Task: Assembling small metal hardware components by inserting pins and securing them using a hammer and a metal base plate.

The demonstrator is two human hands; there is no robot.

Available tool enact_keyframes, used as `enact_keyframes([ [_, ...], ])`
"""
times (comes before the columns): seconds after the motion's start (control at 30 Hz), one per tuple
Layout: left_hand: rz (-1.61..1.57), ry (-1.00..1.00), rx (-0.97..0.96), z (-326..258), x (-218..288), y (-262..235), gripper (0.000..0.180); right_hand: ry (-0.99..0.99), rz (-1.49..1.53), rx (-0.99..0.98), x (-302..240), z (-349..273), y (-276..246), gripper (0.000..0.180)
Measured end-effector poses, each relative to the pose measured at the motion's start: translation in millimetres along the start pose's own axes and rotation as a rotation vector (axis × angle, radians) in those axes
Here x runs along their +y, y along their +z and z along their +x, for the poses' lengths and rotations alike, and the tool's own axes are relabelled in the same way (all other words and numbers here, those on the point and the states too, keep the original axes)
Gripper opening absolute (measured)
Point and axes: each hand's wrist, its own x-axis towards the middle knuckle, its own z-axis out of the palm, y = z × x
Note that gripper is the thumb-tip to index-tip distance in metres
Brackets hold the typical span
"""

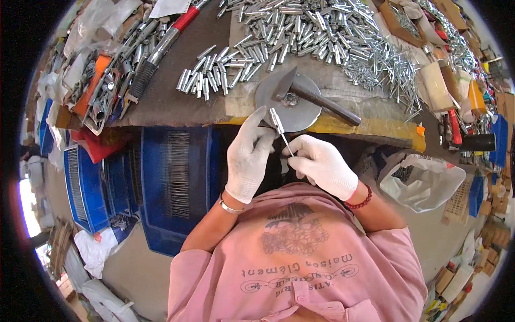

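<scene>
Both gloved hands pinch one thin metal pin [281, 130], the left hand [248, 154] at its sleeved top, the right hand [322, 162] at its lower end, just before a round steel plate [279, 102] and hammer [314, 96] on the cluttered brown bench [177, 102], blue crates [177, 182] below.

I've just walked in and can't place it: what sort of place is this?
Probably a small hardware assembly workshop. Heaps of silvery metal sleeves cover the bench, a hammer lies on a round metal plate, and the gloved left hand and right hand fit together a thin metal pin.
</scene>
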Motion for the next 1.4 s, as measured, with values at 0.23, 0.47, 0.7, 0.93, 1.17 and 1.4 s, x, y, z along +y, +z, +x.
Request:
enact_keyframes([
  [0.23,-0.291,-0.09,0.035,-8,5,-13,0.06,-0.173,-0.163,0.009,14,5,30,0.03],
  [0.47,-0.415,-0.181,0.339,-30,-41,-100,0.059,-0.365,-0.028,0.165,17,11,-24,0.056],
  [0.7,-0.276,-0.532,0.968,-99,-296,-216,0.052,-0.329,-0.001,0.253,14,21,-26,0.046],
  [0.93,-0.172,-0.59,1.056,-101,-400,-260,0.049,-0.317,0.0,0.304,19,24,-28,0.045],
  [1.17,0.536,-0.555,0.908,-131,-461,-338,0.046,-0.334,0.076,0.235,26,29,-33,0.045],
  [1.4,0.393,-0.387,1.221,-68,-302,-253,0.033,-0.27,0.106,0.193,14,24,-29,0.038],
])
